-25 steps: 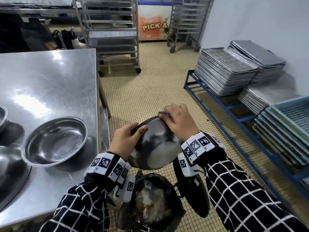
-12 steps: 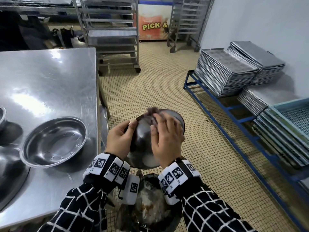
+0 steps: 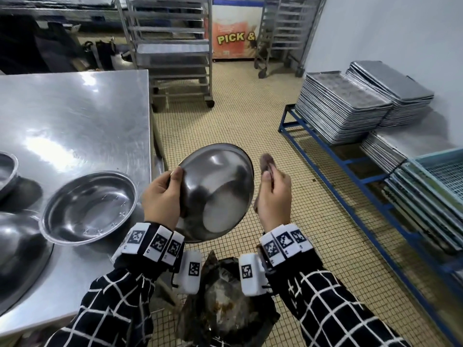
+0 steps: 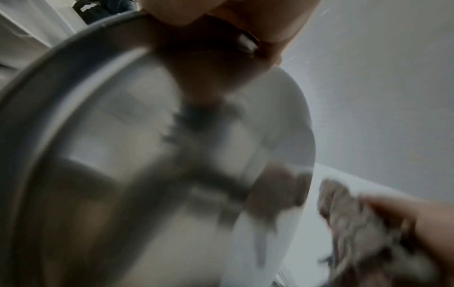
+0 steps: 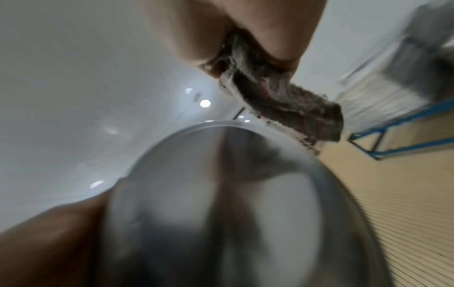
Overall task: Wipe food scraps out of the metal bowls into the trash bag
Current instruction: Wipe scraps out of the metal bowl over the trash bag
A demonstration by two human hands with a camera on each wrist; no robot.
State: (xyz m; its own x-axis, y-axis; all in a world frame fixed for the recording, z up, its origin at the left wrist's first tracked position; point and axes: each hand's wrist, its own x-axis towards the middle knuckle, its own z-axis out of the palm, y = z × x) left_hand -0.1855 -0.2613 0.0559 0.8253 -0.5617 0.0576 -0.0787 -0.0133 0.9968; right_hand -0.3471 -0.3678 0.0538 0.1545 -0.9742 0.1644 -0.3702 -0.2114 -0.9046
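Observation:
My left hand [image 3: 162, 196] grips the left rim of a metal bowl [image 3: 220, 189], held tilted above the black trash bag [image 3: 225, 309] with its inside facing me and to the right. The same bowl [image 4: 147, 165] fills the left wrist view, blurred. My right hand [image 3: 273, 194] is just right of the bowl, clear of it, and pinches a crumpled, soiled grey-brown cloth [image 3: 266, 161]. In the right wrist view the cloth [image 5: 282, 104] sticks out from my fingers above the bowl's rim [image 5: 221, 124]. The bag holds food scraps.
The steel table [image 3: 75, 126] on the left carries an upright empty bowl [image 3: 90, 206], an overturned bowl [image 3: 17, 249] and part of another bowl [image 3: 7, 174]. A blue rack [image 3: 350, 159] with stacked metal trays [image 3: 343, 108] and blue crates [image 3: 438, 179] lines the right wall. Wheeled racks [image 3: 172, 48] stand behind.
My right hand with the cloth has come off the bowl and moved out to its right. The bowl has turned so its inside now faces up toward me.

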